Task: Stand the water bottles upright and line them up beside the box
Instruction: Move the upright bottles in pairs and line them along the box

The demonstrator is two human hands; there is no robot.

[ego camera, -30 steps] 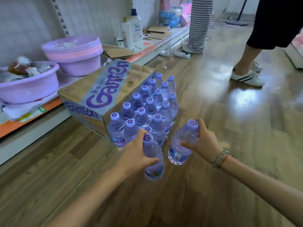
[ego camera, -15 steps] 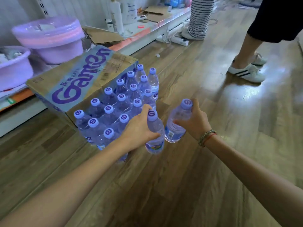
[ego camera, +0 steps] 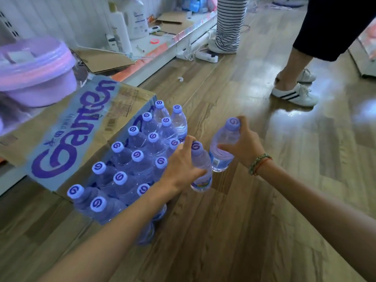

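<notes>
Beside the box (ego camera: 67, 139), each hand grips a bottle (seemingly both upright)

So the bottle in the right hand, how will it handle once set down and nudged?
The bottle looks full, so probably heavy for its size. Tall and narrow-based, it may tip if nudged high. Its thin clear wall likely flexes under the right hand.

clear plastic bottles (ego camera: 130, 176), matt cardboard box (ego camera: 67, 137), glossy wood floor (ego camera: 244, 220)
</notes>
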